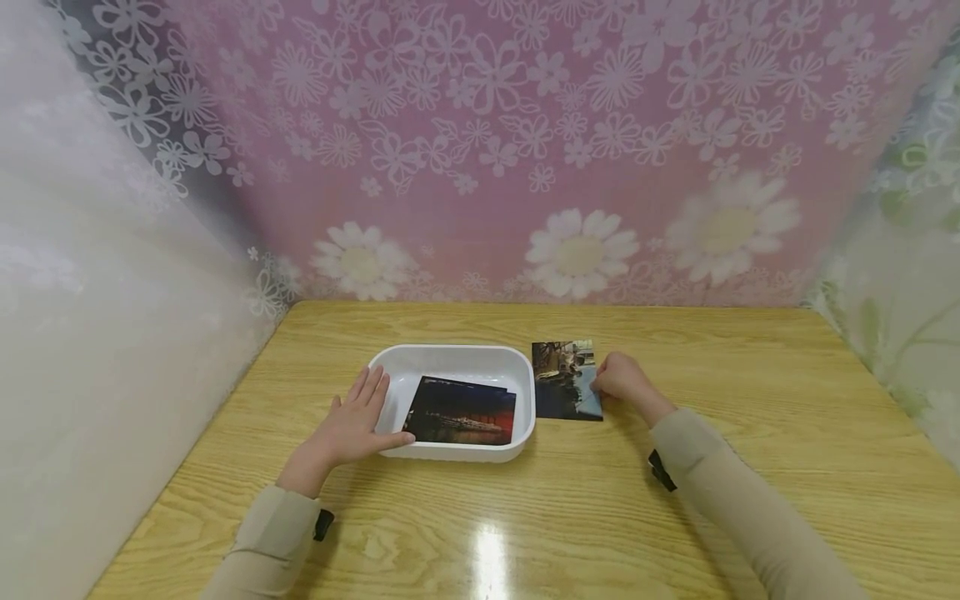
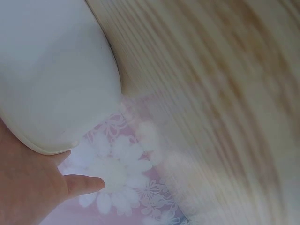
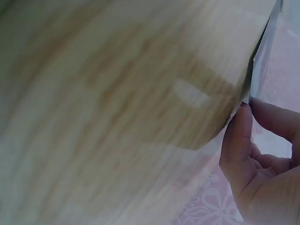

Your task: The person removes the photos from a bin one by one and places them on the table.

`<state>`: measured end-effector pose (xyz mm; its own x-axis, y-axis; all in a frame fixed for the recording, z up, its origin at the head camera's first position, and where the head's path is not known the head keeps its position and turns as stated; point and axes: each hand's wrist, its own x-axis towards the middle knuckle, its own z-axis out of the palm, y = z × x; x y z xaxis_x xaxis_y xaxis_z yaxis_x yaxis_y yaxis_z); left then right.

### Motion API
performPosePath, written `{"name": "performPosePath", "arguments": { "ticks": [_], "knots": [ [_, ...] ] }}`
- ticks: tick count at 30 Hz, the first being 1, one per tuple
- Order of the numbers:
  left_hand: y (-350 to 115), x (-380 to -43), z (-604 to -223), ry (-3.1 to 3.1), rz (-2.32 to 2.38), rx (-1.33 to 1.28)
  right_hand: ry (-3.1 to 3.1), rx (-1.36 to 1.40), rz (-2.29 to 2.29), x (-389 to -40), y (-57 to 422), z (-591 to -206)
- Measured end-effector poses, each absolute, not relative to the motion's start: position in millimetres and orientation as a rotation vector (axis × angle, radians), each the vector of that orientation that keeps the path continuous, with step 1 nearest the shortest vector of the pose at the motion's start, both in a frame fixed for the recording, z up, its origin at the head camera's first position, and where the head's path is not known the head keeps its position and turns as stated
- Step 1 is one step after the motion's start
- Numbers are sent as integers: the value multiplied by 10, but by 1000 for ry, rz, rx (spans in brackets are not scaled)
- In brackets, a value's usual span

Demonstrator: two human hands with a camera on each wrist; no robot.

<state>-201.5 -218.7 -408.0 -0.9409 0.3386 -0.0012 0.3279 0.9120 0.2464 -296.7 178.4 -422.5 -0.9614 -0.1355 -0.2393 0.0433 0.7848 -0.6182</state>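
My right hand [image 1: 624,379] pinches the right edge of a photo print [image 1: 564,379] that shows a waterside scene. In the right wrist view, thumb and forefinger meet on the thin edge of this print [image 3: 255,70], with the tabletop below it. A white rectangular tray [image 1: 457,450] stands just left of the print. On the tray's left rim rests my left hand [image 1: 352,429], fingers spread and straight, thumb along the near rim. Inside the tray lie dark photo prints [image 1: 461,412], stacked slightly askew; the top one has a red glow on its right side.
The tray and prints are on a wood-grain table [image 1: 480,500]. A pink flowered backdrop [image 1: 480,167] rises behind the table's far edge. Pale sheeting [image 1: 112,292] hangs along the left, and a leaf-patterned one [image 1: 900,317] along the right.
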Motion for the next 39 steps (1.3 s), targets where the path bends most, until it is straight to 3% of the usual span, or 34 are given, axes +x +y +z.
{"name": "performPosePath", "arguments": {
  "ticks": [11, 22, 39],
  "knots": [
    [-2183, -2008, -4090, 3028, 370, 527, 2877, -165, -644, -2904, 1758, -4149],
    [-2187, -2024, -4105, 3039, 368, 535, 2954, -313, -726, -2709, 1572, -3789],
    [-2185, -2012, -4109, 3051, 368, 551, 2925, -740, -789, -2420, 827, -3640]
  ]
}}
